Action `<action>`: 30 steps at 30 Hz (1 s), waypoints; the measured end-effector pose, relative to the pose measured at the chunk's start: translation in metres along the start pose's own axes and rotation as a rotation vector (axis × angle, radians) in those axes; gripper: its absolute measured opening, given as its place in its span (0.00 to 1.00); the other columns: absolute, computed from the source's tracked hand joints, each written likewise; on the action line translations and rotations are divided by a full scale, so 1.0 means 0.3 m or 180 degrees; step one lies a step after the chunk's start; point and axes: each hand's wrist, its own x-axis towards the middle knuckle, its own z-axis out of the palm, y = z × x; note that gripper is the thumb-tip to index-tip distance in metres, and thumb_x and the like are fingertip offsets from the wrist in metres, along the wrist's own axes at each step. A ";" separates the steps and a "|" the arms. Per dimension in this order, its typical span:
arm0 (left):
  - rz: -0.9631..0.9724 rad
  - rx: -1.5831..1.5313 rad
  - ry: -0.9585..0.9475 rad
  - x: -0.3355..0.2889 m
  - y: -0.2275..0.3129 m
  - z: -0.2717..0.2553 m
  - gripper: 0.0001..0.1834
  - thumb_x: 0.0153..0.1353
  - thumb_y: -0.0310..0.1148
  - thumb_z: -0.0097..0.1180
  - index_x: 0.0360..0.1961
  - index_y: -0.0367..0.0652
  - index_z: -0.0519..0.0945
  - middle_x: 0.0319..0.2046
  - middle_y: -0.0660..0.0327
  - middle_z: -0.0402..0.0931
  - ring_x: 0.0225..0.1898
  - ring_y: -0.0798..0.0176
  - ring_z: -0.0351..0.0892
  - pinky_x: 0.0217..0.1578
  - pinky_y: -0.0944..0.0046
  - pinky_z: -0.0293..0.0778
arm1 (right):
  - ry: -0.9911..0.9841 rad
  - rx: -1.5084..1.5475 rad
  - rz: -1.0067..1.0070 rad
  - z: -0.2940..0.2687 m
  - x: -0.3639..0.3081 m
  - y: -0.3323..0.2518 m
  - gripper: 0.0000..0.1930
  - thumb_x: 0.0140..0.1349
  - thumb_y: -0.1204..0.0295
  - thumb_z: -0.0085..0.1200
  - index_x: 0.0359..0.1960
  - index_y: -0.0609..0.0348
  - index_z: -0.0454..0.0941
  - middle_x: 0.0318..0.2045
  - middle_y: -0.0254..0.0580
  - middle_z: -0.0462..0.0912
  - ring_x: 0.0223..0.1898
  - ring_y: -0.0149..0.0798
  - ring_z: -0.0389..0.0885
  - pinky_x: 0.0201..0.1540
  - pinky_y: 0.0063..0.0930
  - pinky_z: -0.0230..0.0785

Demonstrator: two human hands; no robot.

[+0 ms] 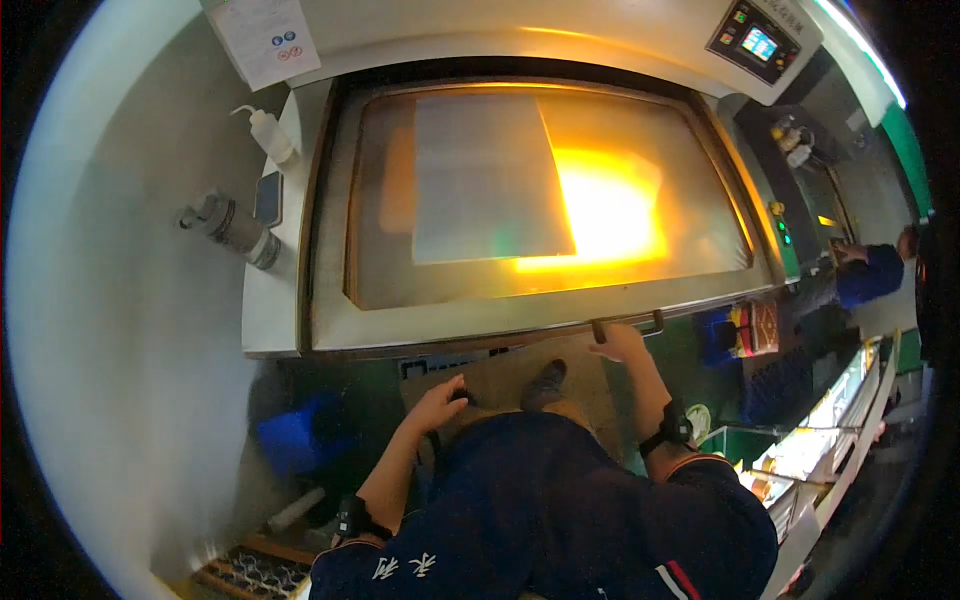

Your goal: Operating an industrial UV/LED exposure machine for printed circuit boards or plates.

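Note:
My right hand is at the dark pull handle on the front edge of a large cabinet door. It covers the middle of the handle, and its visible fingers point left, loosely stretched. Whether it touches the bar I cannot tell. My left hand hangs in front of my body, open, its fingers reaching to the right with nothing visible in them. Beyond both hands is the door's wide window. Bright yellow light glows through it, beside a pale rectangular sheet.
On the left ledge are a white squeeze bottle, a phone and a grey cylindrical fitting. A control panel is at upper right. Another person's dark sleeve shows at right. A blue container stands lower left.

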 end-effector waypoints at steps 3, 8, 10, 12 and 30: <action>0.0629 -0.1529 0.0568 0.011 0.074 -0.069 0.47 0.60 0.39 0.61 0.73 0.47 0.45 0.71 0.52 0.50 0.67 0.47 0.59 0.61 0.50 0.64 | 0.0166 -0.0223 0.0205 -0.183 -0.120 -0.012 0.29 0.50 0.42 0.60 0.33 0.58 0.82 0.32 0.54 0.83 0.36 0.55 0.82 0.39 0.47 0.74; 0.2047 -0.2624 0.1561 0.076 0.342 -0.169 0.55 0.53 0.40 0.69 0.71 0.56 0.40 0.70 0.60 0.43 0.70 0.51 0.50 0.64 0.45 0.58 | 0.0963 -0.0501 0.0208 -0.552 -0.283 -0.058 0.31 0.52 0.38 0.55 0.27 0.59 0.83 0.25 0.52 0.82 0.29 0.54 0.82 0.33 0.47 0.74; 0.2749 -0.2926 0.2004 0.083 0.478 -0.205 0.54 0.48 0.42 0.73 0.69 0.59 0.46 0.67 0.62 0.50 0.67 0.51 0.55 0.59 0.46 0.66 | 0.1267 -0.0453 0.0257 -0.651 -0.341 -0.098 0.25 0.52 0.45 0.59 0.24 0.58 0.82 0.22 0.50 0.81 0.27 0.53 0.82 0.32 0.47 0.72; 0.3006 -0.3059 0.2010 0.057 0.593 -0.248 0.55 0.47 0.45 0.74 0.69 0.58 0.47 0.67 0.61 0.50 0.67 0.51 0.55 0.61 0.45 0.64 | 0.1780 -0.0101 0.0228 -0.696 -0.372 -0.118 0.22 0.52 0.49 0.61 0.28 0.58 0.82 0.27 0.50 0.82 0.32 0.53 0.81 0.38 0.46 0.72; 0.3688 -0.3453 0.2364 0.036 0.994 -0.495 0.55 0.50 0.58 0.66 0.69 0.40 0.52 0.68 0.49 0.55 0.69 0.44 0.54 0.67 0.37 0.52 | 0.0834 0.0236 -0.0578 0.012 0.420 -0.121 0.36 0.61 0.48 0.49 0.71 0.40 0.54 0.72 0.45 0.52 0.73 0.53 0.46 0.71 0.61 0.38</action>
